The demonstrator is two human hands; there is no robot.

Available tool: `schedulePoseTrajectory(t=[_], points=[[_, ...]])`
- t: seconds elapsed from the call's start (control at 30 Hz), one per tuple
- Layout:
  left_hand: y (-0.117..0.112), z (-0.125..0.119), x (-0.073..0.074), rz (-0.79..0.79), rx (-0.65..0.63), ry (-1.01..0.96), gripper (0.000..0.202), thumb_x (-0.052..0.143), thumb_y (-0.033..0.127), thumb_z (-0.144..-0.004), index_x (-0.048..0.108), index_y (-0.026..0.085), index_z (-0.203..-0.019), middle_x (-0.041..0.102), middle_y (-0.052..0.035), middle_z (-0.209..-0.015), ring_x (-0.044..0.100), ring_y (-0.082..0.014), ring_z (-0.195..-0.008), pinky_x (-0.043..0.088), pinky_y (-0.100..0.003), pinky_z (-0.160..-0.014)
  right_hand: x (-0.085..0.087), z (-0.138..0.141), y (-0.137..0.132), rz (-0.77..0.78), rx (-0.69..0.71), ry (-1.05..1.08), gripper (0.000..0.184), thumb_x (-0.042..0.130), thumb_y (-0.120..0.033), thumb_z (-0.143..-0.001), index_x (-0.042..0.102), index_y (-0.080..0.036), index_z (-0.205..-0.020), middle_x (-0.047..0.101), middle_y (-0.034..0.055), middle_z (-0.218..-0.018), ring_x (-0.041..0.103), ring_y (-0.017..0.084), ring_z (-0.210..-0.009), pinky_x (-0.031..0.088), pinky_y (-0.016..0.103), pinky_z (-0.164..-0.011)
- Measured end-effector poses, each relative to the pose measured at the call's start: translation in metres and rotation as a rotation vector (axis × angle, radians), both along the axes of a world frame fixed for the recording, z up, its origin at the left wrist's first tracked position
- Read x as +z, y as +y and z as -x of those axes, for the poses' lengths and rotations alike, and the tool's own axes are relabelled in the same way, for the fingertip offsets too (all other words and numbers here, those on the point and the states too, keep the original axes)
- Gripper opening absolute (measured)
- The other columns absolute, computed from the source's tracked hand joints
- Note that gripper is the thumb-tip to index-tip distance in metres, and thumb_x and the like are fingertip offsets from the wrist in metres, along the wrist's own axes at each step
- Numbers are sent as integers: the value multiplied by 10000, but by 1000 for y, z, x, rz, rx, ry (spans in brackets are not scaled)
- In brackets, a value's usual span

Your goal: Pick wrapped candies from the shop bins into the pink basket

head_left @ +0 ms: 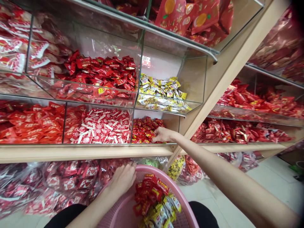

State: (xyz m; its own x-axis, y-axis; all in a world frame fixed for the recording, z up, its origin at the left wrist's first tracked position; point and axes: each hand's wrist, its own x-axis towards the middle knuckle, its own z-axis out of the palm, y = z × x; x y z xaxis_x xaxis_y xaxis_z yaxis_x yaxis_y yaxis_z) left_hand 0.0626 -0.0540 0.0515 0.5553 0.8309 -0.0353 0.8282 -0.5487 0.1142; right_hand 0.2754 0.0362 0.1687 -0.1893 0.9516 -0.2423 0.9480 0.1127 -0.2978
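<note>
A glass divider stands just left of the fingers of the right hand (162, 134), with red-and-white sweets (102, 126) beyond it and yellow sweets (161, 93) above; plastic bags (59, 180) crowd under the wooden shelf (83, 152), left of the other fingers. The right arm is outstretched, its bent fingers resting on the red sweets (144, 128) in the end bin, though I cannot tell whether they pinch one. The left hand (123, 179) curls its fingers over the pink basket (182, 199) rim.

The left forearm (95, 205) and right forearm (228, 183) are bare, and black trousers (64, 217) cover both knees.
</note>
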Motion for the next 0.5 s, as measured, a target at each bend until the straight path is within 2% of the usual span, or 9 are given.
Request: schedulePoseTrajectory(t=[0.07,0.2,0.33,0.4,0.5], points=[[0,1,-2,-11,-7,-4,344,311,207,-903,517,118,-1163,622,-134,-1060,611,-261,-937,488,-402,-791,0,2,0,0,-6,-8,223,602,-287,-626,447,-179,-508,311,-72,-498,308,72,-506,216,221,-466],[2,2,-7,-20,-12,-25,350,303,218,-906,504,131,-1179,606,-139,-1096,596,-254,-963,473,-398,-807,-1,6,0,-13,-12,-96,260,666,-342,-605,488,-171,-528,367,-58,-528,346,84,-534,230,224,-473],[1,1,-4,-1,-6,-16,334,320,214,-899,513,132,-1159,614,-129,-1067,603,-244,-946,472,-380,-798,-1,9,0,-57,-18,-183,240,693,-356,-604,557,-158,-595,445,-40,-576,393,96,-577,261,219,-497],[0,1,0,-1,-3,2,328,320,212,-900,520,129,-1146,622,-126,-1045,610,-246,-929,475,-375,-785,3,7,-2,-71,-8,-158,229,679,-356,-619,576,-152,-606,438,-42,-567,389,94,-575,267,218,-508],[-1,1,3,-9,-1,21,333,313,221,-904,527,125,-1140,630,-125,-1016,618,-259,-901,482,-386,-759,21,-1,-9,-113,-2,-36,252,637,-389,-653,594,-143,-618,413,-47,-548,370,92,-560,269,223,-517]])
